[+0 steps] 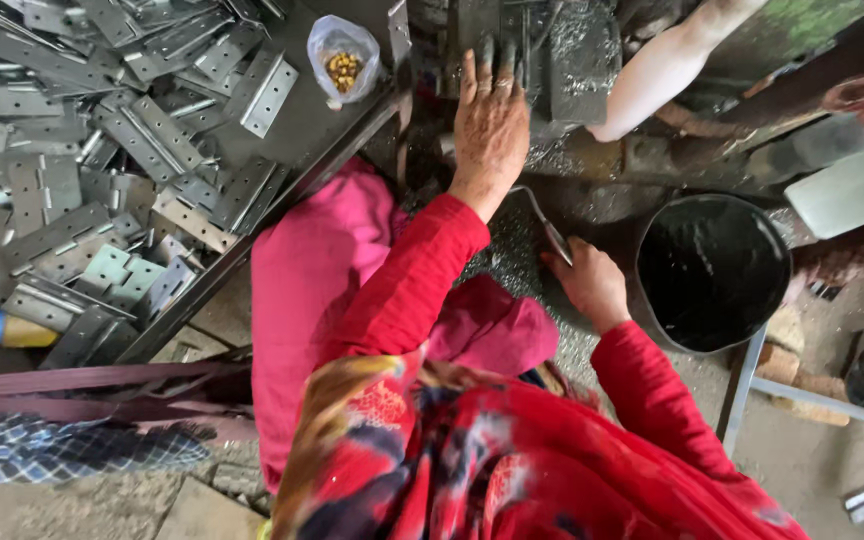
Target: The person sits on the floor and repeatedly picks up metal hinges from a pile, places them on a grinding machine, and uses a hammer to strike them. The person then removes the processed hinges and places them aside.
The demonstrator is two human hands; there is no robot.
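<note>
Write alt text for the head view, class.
A person in red sleeves presses the left hand on a grey metal machine bed while the right hand grips a thin metal lever; metal hinges fill a tray nearby.

A thin bent metal rod (542, 215) with a flattened, blade-like end lies gripped at its lower tip in the right-hand fingers (555, 262), curving up toward the left wrist. Beneath the left-hand fingers (480, 62) sits a dark, grimy metal block (562, 50), flat and dusted with shavings.
</note>
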